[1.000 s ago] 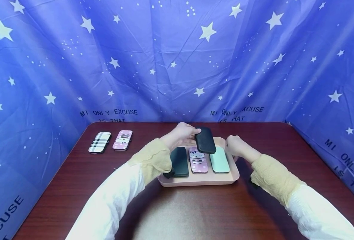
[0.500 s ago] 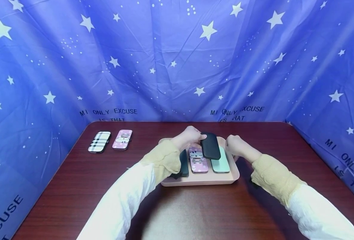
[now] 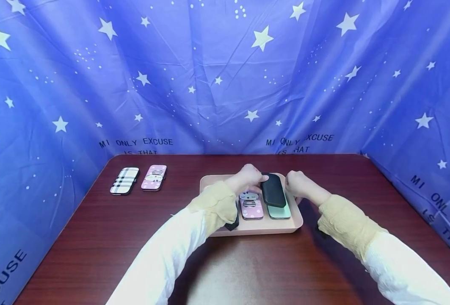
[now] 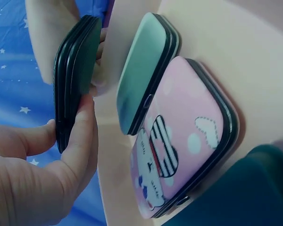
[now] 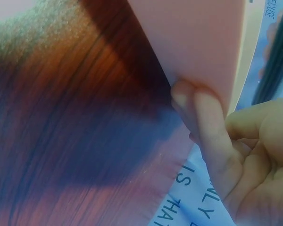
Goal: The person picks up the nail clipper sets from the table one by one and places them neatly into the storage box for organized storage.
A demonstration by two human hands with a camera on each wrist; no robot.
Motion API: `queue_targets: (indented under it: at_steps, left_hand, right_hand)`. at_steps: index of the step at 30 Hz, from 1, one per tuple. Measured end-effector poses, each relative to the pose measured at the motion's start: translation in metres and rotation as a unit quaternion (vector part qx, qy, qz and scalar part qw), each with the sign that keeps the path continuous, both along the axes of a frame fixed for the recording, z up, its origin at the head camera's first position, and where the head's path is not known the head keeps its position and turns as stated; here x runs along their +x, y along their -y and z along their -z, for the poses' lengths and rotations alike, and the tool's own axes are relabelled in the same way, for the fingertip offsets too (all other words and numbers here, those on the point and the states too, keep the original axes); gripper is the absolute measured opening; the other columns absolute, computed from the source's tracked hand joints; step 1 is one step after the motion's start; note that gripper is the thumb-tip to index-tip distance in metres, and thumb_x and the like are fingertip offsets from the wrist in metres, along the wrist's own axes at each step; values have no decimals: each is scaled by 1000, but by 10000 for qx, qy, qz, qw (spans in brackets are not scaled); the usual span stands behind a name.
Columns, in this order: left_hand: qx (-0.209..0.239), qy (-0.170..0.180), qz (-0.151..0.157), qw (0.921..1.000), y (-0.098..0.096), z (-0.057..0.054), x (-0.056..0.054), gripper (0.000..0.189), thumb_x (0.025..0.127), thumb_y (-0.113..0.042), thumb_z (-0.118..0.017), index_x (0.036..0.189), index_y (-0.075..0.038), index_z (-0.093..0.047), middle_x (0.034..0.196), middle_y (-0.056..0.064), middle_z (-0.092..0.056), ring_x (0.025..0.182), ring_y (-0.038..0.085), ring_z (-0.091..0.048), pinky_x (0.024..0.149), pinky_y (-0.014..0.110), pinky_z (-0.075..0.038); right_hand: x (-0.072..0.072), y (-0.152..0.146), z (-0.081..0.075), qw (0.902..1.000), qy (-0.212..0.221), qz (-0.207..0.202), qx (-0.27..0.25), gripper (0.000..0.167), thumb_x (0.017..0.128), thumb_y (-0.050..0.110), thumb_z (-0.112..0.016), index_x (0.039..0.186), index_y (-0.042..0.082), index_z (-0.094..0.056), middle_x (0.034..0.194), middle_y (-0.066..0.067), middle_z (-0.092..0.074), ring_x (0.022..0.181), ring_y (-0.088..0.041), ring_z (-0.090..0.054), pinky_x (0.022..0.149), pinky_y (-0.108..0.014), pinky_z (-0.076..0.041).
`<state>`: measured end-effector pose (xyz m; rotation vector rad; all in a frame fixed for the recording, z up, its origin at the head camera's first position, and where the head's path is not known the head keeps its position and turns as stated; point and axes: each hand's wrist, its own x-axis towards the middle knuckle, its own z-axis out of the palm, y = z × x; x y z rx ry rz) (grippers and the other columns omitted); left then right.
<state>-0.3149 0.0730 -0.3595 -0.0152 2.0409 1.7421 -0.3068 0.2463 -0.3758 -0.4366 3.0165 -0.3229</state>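
Observation:
My left hand (image 3: 247, 178) pinches a black clasp case (image 3: 273, 190) by its left side, thumb on one face and fingers on the other. The left wrist view shows this case on edge, above the tray. Beneath it lies a mint green case (image 3: 280, 213), partly covered in the head view. A pink cartoon case (image 3: 252, 210) lies left of the mint one. Further left, a dark green case (image 4: 245, 193) is mostly hidden by my left sleeve in the head view. My right hand (image 3: 302, 185) grips the right wall of the pale pink tray (image 3: 263, 231), thumb at its rim.
At the table's left back lie a plaid case (image 3: 124, 181) and another pink cartoon case (image 3: 154, 177), side by side. The brown wooden table (image 3: 225, 267) extends around the tray. A blue star-patterned curtain (image 3: 194, 51) stands behind and beside the table.
My left hand has carried the black case right, toward the front and lower, over the mint case. My left sleeve now covers most of the dark green case. The right hand stays on the tray.

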Motion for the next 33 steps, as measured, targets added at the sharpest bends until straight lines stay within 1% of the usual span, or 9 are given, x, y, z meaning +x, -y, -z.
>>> queue_targets:
  at_steps: [2, 5, 8, 11, 17, 21, 27, 30, 33]
  left_hand:
    - [-119, -15, -51, 9999, -4, 2, 1, 22, 89, 1, -61, 107, 11, -53, 103, 27, -65, 93, 33, -66, 74, 41, -57]
    - [-243, 44, 4, 9997, -9, 5, 2, 23, 89, 2, -61, 108, 13, -54, 102, 28, -65, 94, 33, -66, 74, 41, -57]
    - [-196, 118, 133, 9996, -12, 8, 2, 25, 89, 2, -60, 111, 13, -54, 103, 29, -65, 96, 36, -65, 75, 42, -56]
    - [-98, 169, 224, 9996, -15, 10, 1, 27, 89, 3, -59, 112, 14, -51, 103, 31, -64, 96, 38, -65, 75, 43, -56]
    - [78, 276, 248, 9993, -20, 14, 1, 35, 89, 5, -57, 120, 12, -43, 106, 33, -63, 100, 41, -63, 77, 46, -55]
    - [102, 280, 223, 9993, -23, 17, 1, 36, 89, 6, -56, 122, 11, -42, 108, 32, -62, 101, 40, -63, 78, 46, -54]
    - [53, 260, 142, 9995, -27, 22, 1, 32, 90, 7, -55, 120, 12, -45, 106, 30, -64, 99, 39, -63, 77, 45, -55]
    - [66, 249, 135, 9996, -27, 23, 2, 32, 90, 7, -54, 120, 11, -43, 106, 30, -64, 99, 39, -64, 76, 46, -55]
    - [102, 231, 150, 9996, -26, 23, 3, 34, 90, 8, -54, 121, 11, -41, 107, 30, -63, 99, 40, -63, 76, 46, -55]
  right_hand:
    - [0, 1, -1, 9999, -62, -40, 109, 30, 85, -3, -42, 59, 2, -57, 54, -13, -59, 41, -18, -62, 64, -39, -57]
    - [1, 2, -2, 9999, 38, -4, 108, 31, 85, -4, -41, 58, 2, -56, 52, -11, -57, 42, -19, -62, 60, -36, -57]
    - [1, 2, -3, 9998, 191, 101, 12, 32, 86, -4, -40, 58, 3, -55, 51, -9, -57, 41, -19, -62, 53, -33, -56]
    - [2, 2, -4, 9997, 211, 125, -65, 31, 86, -4, -41, 61, 1, -57, 52, -10, -58, 41, -19, -62, 49, -32, -55]
    - [1, 2, -4, 9996, 229, 129, -37, 26, 86, -5, -42, 70, -5, -62, 60, -14, -62, 44, -20, -63, 51, -32, -56]
    - [1, 2, -4, 9994, 277, 170, -101, 23, 86, -5, -42, 76, -8, -63, 63, -15, -64, 46, -20, -64, 51, -32, -56]
    - [1, 1, -4, 9999, 83, 96, 41, 23, 85, -4, -44, 72, -5, -63, 62, -14, -64, 51, -23, -66, 59, -36, -57]
    - [1, 1, -4, 9999, 92, 101, 17, 23, 85, -4, -44, 72, -4, -63, 63, -14, -64, 51, -23, -66, 59, -35, -57]
    - [1, 1, -4, 9997, 185, 153, -93, 24, 85, -4, -43, 72, -4, -63, 62, -14, -63, 46, -21, -64, 54, -33, -56]
